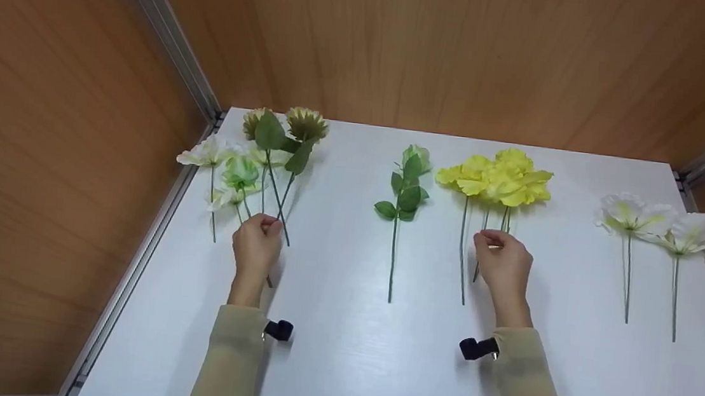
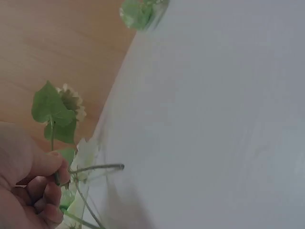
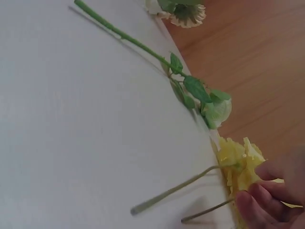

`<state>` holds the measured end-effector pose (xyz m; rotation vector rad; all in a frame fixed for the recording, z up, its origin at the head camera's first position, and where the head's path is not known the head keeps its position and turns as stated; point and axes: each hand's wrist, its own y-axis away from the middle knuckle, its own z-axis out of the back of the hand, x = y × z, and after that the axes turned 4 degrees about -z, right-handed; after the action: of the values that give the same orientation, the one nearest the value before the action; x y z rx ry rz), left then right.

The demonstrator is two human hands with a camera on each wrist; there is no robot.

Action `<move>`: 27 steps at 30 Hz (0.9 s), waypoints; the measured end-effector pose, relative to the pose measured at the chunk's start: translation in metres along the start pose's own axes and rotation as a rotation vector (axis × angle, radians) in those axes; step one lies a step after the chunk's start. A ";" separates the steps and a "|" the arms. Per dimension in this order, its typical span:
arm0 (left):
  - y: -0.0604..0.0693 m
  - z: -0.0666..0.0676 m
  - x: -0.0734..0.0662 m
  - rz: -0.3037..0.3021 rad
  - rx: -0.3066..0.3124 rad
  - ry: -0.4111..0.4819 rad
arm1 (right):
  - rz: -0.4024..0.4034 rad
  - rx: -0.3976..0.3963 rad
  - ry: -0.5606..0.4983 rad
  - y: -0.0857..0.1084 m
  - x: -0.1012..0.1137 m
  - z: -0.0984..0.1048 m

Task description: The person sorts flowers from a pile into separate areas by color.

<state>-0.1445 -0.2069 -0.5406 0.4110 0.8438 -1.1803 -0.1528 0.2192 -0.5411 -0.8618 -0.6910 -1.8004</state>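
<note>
1. Pinching one thin stem with thumb and forefinger, the left hand holds one of two brown flowers at the left of the white table.
2. White flowers are near them.
3. The right hand has its fingertips almost together at the yellow flowers; I cannot tell if it grips a stem.
4. One leafy flower lies between these two groups.

I find no text, label, brand, number or sign that I can read anywhere in my head view or either wrist view.
</note>
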 end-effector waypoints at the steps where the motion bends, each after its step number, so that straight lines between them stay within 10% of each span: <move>1: 0.004 -0.002 -0.005 0.008 0.001 0.040 | 0.015 0.004 -0.030 0.003 0.004 -0.003; 14: 0.071 -0.054 -0.067 0.011 0.254 0.498 | 0.062 0.251 -0.423 0.059 0.040 -0.055; 27: 0.117 -0.089 -0.098 -0.072 0.365 0.525 | 0.045 0.298 -0.566 0.076 0.041 -0.061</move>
<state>-0.0812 -0.0418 -0.5398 1.0276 1.0976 -1.3186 -0.1073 0.1235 -0.5375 -1.1774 -1.2522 -1.3628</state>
